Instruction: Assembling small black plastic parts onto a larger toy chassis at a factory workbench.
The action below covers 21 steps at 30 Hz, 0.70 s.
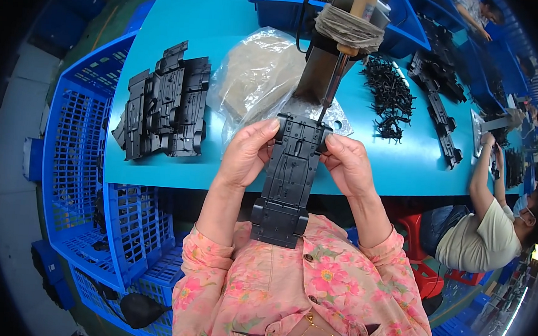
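Both my hands hold a long black plastic chassis plate (290,175) that looks like a toy car underside. My left hand (247,151) pinches its far left corner between thumb and fingers. At the far right corner, my right hand (348,163) grips it the same way. The plate's near end hangs over the table edge, close to my shirt. Above its far end stands a soldering-iron-like tool (336,80) with a wooden handle, bound with cloth to a metal stand. The thin tip comes down at the plate's far right; whether it touches cannot be seen.
Stacked black chassis plates (168,106) lie at left beside a clear plastic bag (256,69). Small black parts (389,98) are heaped at right, near more chassis plates (436,110). Blue crates (79,156) flank the table (151,176). A masked co-worker (487,224) sits at right.
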Each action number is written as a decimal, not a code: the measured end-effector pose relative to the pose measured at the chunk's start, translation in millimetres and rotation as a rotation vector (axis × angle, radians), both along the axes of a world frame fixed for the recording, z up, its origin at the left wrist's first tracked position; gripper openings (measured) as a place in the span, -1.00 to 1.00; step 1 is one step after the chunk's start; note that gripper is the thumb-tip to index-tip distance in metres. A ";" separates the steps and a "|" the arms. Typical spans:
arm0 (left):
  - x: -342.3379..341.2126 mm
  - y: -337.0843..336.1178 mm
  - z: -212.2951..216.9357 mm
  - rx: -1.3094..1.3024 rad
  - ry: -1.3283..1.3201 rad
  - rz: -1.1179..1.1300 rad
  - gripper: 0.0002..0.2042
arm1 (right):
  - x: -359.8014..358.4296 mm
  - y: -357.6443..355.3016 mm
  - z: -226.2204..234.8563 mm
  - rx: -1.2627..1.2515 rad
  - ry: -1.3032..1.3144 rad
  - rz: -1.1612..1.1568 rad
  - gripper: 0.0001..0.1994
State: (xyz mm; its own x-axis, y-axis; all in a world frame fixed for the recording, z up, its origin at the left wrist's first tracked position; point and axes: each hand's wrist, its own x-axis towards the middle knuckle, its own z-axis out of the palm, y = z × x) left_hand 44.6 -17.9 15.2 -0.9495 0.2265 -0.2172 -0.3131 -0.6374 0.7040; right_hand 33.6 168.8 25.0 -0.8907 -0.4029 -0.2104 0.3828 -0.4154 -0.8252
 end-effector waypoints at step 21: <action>-0.9 2.1 0.4 0.003 -0.010 0.011 -0.73 | -0.3 0.5 1.6 0.022 0.009 -0.016 -0.76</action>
State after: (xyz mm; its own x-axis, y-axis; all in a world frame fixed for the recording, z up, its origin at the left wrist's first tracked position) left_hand 43.7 -15.7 15.6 -0.9497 0.2163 -0.2264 -0.3131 -0.6431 0.6989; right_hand 33.3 169.3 26.6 -0.8989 -0.3839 -0.2110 0.3686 -0.4027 -0.8378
